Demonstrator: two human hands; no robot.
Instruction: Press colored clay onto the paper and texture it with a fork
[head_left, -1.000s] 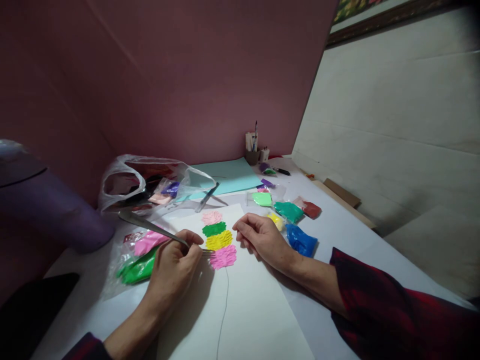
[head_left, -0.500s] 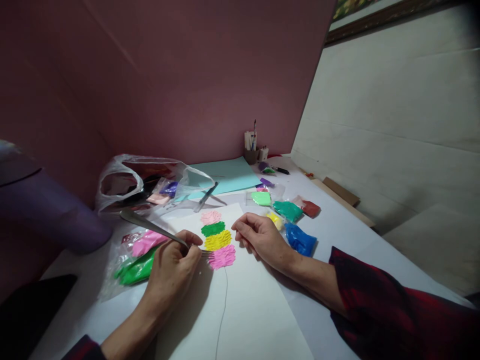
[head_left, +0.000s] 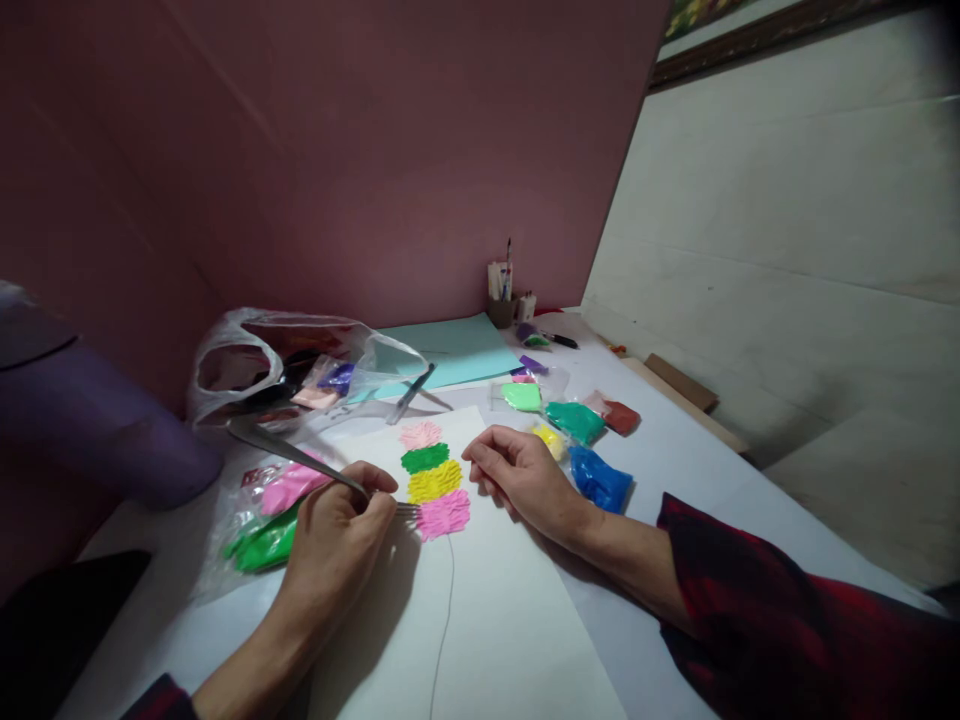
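Note:
My left hand [head_left: 341, 525] is closed round a metal fork [head_left: 289, 450], whose handle points up to the left. The fork's tines meet the left edge of a bright pink clay patch [head_left: 444, 515]. Above that patch on the white sheet [head_left: 517, 620] lie a yellow clay patch [head_left: 435, 482], a green clay patch [head_left: 425, 458] and a pale pink clay patch [head_left: 421, 435], all ridged. From the bright pink patch a thin drawn line runs down the paper. My right hand [head_left: 525, 475] rests at the sheet's right side, fingers curled together and thumb against them, with nothing visible in it.
Bags of pink and green clay [head_left: 274, 520] lie beside my left wrist. To the right are a blue clay packet [head_left: 600, 480] and several others. Behind stand a plastic bag [head_left: 240, 320], a pen [head_left: 412, 392], a teal sheet [head_left: 465, 350] and a pen cup [head_left: 501, 310].
My left hand and the fork have shifted slightly left, and the tines now sit at the bright pink patch's edge. My right hand stays almost still.

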